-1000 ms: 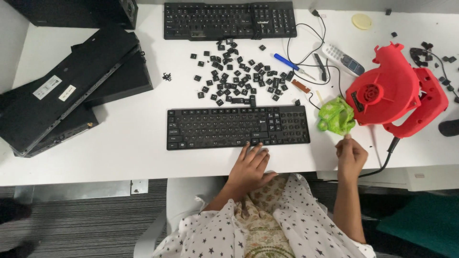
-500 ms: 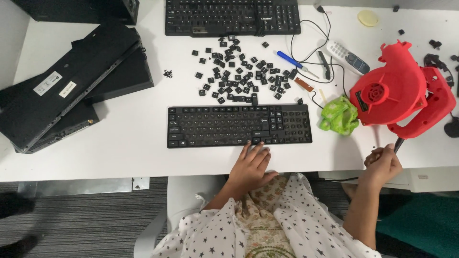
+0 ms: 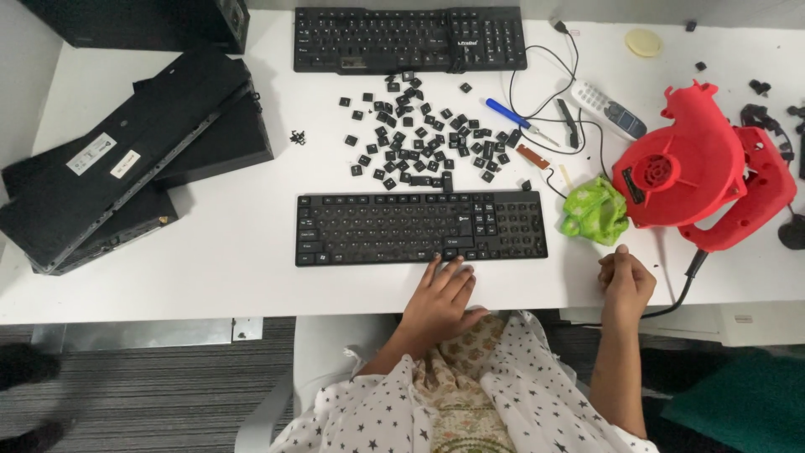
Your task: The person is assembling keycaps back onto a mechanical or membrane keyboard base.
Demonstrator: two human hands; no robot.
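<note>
The left hand (image 3: 440, 294) lies flat, fingers spread, on the front edge of the black keyboard (image 3: 421, 228), whose long axis runs 9 to 3 o'clock. The right hand (image 3: 625, 281) is loosely clenched, holding nothing, with the green cloth (image 3: 594, 213) near at 11 o'clock.

White desk with keyboard parts and tools

The white desk (image 3: 210, 252) carries a black keyboard (image 3: 419, 228) near its front edge, loose black keycaps (image 3: 419, 143) behind it, and a second keyboard (image 3: 409, 39) at the rear. Stacked black keyboards (image 3: 126, 155) lie upside down at left. At right: a red blower (image 3: 700, 172), green cloth (image 3: 595, 214), blue screwdriver (image 3: 510, 114), white handset (image 3: 610, 109) and black cables (image 3: 545, 75).
</note>
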